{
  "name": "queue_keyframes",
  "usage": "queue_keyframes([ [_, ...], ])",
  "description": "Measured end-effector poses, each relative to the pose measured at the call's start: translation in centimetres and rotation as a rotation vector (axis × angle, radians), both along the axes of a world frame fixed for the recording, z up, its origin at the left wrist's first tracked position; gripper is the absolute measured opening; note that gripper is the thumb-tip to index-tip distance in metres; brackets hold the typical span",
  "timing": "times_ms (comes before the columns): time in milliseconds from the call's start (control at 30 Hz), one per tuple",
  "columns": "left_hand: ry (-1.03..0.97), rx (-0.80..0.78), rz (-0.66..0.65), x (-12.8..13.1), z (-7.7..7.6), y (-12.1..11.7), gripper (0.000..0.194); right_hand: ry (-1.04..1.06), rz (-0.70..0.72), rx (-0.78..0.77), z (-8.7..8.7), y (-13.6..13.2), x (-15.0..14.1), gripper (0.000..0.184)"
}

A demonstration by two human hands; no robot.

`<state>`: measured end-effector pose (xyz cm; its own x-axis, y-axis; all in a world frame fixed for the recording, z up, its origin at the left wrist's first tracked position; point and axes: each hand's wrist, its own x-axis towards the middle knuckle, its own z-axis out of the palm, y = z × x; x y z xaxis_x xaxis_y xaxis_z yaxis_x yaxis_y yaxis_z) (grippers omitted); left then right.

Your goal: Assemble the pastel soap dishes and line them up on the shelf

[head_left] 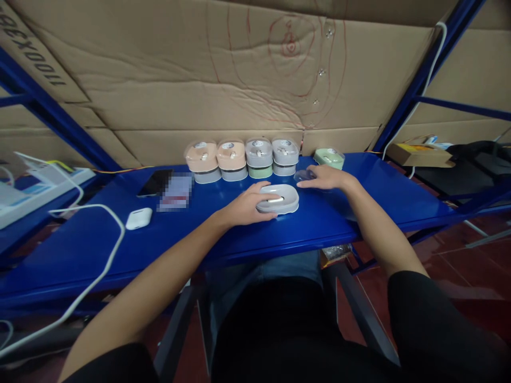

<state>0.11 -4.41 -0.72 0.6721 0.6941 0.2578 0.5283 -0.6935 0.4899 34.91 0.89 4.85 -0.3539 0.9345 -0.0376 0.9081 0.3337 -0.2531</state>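
Sitting at the glossy blue metal bench (359, 213), we have our dark lap and trousers nearest, and both bare forearms reach forward over its front edge. Our left hand (243, 207) rests on the near-left end of the oval white plastic case (278, 199) lying flat at the middle of the bench, its fingers (263, 187) curled loosely over the rim, seemingly to steady it rather than lift it. Our right hand (325, 178) lies just beyond and to the right, fingers stretched flat toward a small clear plastic lid (304, 174); they touch or nearly touch it, but we cannot tell whether they grip it. To the left sit a small white earbud charging case (139, 218) and a white cable (99, 250) looping off the edge. Farther back, a row of stacked pastel oval cases (243, 158) stands against the brown cardboard wall (159, 90), presumably parked there within reach, with a single green oval case (329, 157) beside it. A dark phone (154, 182) lies next to a blurred patch we cannot read. What sits inside the white case is hard to make out.
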Motion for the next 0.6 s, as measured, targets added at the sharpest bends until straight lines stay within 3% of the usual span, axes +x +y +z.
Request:
queue_keyframes([
  [233,-0.024,-0.024,0.0,-0.3,-0.4,0.6,0.056,-0.136,-0.009,-0.004,-1.3,1.1,0.4,0.095],
  [400,-0.024,-0.027,0.013,-0.2,-0.4,0.3,0.056,-0.183,-0.01,-0.001,-1.1,0.6,-0.1,0.093],
  [600,-0.022,0.003,0.13,-0.1,0.2,0.3,0.072,-0.22,-0.025,-0.047,-0.6,0.5,-0.4,0.097],
])
